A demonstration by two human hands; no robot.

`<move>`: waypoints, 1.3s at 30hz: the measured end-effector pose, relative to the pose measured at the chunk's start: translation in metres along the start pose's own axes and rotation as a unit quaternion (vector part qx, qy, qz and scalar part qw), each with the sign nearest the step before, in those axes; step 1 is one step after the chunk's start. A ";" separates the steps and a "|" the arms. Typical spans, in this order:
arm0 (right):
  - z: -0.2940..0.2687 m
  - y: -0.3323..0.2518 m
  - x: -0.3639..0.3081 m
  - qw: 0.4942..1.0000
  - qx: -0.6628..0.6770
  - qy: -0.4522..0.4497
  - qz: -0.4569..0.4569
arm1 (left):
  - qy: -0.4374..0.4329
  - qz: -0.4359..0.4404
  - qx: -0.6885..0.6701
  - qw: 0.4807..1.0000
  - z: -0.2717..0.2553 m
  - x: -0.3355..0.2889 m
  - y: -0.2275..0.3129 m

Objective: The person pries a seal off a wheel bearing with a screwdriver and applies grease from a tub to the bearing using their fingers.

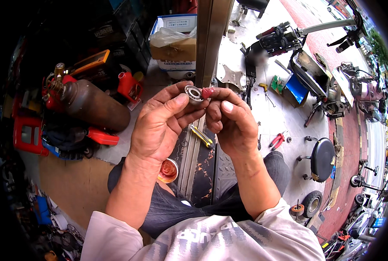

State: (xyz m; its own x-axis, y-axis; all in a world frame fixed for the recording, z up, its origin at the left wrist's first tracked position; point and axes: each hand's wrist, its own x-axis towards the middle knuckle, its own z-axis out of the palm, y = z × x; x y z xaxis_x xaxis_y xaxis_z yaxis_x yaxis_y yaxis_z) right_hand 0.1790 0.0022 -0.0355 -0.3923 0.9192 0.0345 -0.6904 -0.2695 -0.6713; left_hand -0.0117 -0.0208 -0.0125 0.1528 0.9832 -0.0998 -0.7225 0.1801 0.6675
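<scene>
The left hand (154,119) pinches a round metal bearing (194,93) by its rim, face tilted upward; just right of it, the curled right hand (236,122) brings a red-smeared fingertip (208,92) close; whether it grips anything, I cannot tell.

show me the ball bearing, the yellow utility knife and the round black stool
Ball bearing (189,91): head view, ring face
Yellow utility knife (202,137): head view, handle
Round black stool (323,159): head view, seat

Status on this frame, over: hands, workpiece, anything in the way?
Left hand pinching round silver metal bearing. Right hand close beside it, thick red grease-like paste on index fingertip. No obstruction seen between them; slim yellow-and-black utility knife lies below.
</scene>
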 end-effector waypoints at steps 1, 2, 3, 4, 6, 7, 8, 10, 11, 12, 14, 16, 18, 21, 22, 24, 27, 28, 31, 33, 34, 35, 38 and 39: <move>0.001 0.001 0.001 1.000 -0.014 0.003 -0.003 | 0.003 0.001 0.003 1.000 0.000 0.000 0.000; 0.001 0.002 0.001 1.000 -0.028 0.006 -0.005 | 0.005 0.003 0.005 1.000 0.000 0.000 0.000; 0.001 0.003 0.002 1.000 -0.027 0.009 -0.008 | 0.009 0.004 0.006 1.000 -0.001 0.000 0.000; 0.000 0.004 0.002 1.000 -0.024 0.012 -0.011 | 0.013 0.006 0.008 1.000 -0.001 0.000 0.000; 0.000 0.005 0.003 0.999 -0.046 0.019 -0.016 | 0.017 0.014 0.018 1.000 -0.003 0.002 -0.001; 0.000 0.005 0.004 0.997 -0.069 0.023 -0.018 | 0.017 0.020 0.027 0.999 -0.005 0.003 -0.002; 0.000 0.006 0.004 0.995 -0.093 0.027 -0.020 | 0.018 0.025 0.036 0.999 -0.007 0.003 -0.003; -0.001 0.007 0.005 0.991 -0.128 0.025 -0.042 | 0.026 0.035 0.052 0.998 -0.007 0.004 -0.003; -0.001 0.007 0.006 0.988 -0.145 0.024 -0.052 | 0.029 0.039 0.059 0.997 -0.006 0.004 -0.003; -0.002 0.007 0.006 0.983 -0.172 0.017 -0.066 | 0.034 0.046 0.066 0.996 -0.005 0.004 -0.004; -0.001 0.005 0.005 0.970 -0.224 0.004 -0.095 | 0.043 0.061 0.080 0.994 -0.004 0.003 -0.004; 0.000 0.004 0.005 0.953 -0.273 -0.001 -0.129 | 0.050 0.069 0.085 0.993 -0.002 0.003 -0.004; 0.000 0.003 0.004 0.931 -0.334 0.002 -0.147 | 0.060 0.075 0.097 0.991 0.000 0.003 -0.004; 0.000 -0.003 0.002 0.876 -0.447 -0.003 -0.179 | 0.077 0.081 0.127 0.986 0.002 0.003 -0.005; 0.003 -0.006 0.002 0.847 -0.487 -0.014 -0.210 | 0.078 0.083 0.138 0.984 0.002 0.003 -0.004; 0.004 -0.010 0.003 0.800 -0.539 -0.038 -0.263 | 0.081 0.087 0.149 0.982 0.003 0.003 -0.005; 0.002 -0.019 0.000 0.776 -0.565 -0.066 -0.274 | 0.082 0.087 0.142 0.983 0.003 0.003 -0.006; 0.003 -0.018 -0.001 0.851 -0.470 -0.038 -0.231 | 0.079 0.083 0.137 0.984 0.003 0.004 -0.006; -0.005 -0.015 0.001 0.978 -0.190 0.002 -0.089 | 0.063 0.064 0.129 0.987 0.002 0.004 -0.005; -0.006 -0.014 0.006 0.994 -0.104 -0.004 -0.036 | 0.052 0.059 0.115 0.990 0.003 0.005 -0.008; -0.006 -0.013 0.006 0.995 -0.096 0.009 -0.005 | 0.052 0.061 0.104 0.991 0.004 0.004 -0.009; -0.006 -0.011 0.006 0.996 -0.085 0.011 0.002 | 0.052 0.064 0.093 0.992 0.005 0.004 -0.010; -0.009 -0.008 0.008 0.997 -0.072 0.015 0.021 | 0.040 0.063 0.075 0.994 0.005 0.006 -0.012; -0.011 -0.008 0.008 0.997 -0.078 0.015 0.026 | 0.038 0.052 0.065 0.996 0.004 0.007 -0.012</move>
State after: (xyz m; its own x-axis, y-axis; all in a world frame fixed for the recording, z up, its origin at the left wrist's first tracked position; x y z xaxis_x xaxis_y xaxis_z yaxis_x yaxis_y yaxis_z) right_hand 0.1879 0.0143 -0.0379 -0.4053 0.9139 -0.0247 -0.5660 -0.2720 -0.7782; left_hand 0.0009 -0.0166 -0.0180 0.0271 0.9966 -0.0781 -0.6382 0.0773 0.7659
